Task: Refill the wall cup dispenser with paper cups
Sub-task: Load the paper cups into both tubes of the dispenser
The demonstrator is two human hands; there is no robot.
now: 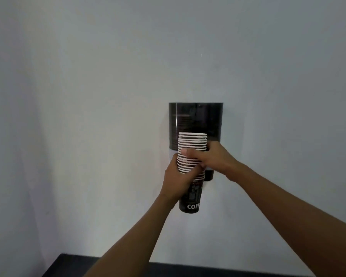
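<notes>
A dark cylindrical cup dispenser point(196, 120) hangs on the pale wall, its lower end hidden behind my hands. In front of it I hold an upright stack of nested paper cups point(192, 142), white rims on top, with a black cup printed "COFFEE" at the bottom. My left hand point(177, 181) wraps the lower half of the stack from the left. My right hand point(212, 158) grips the middle of the stack from the right, thumb across the front. The top of the stack stands below the dispenser's upper rim.
A dark countertop point(72, 264) runs along the bottom edge of the view below my forearms. The wall point(88, 96) around the dispenser is bare and pale grey.
</notes>
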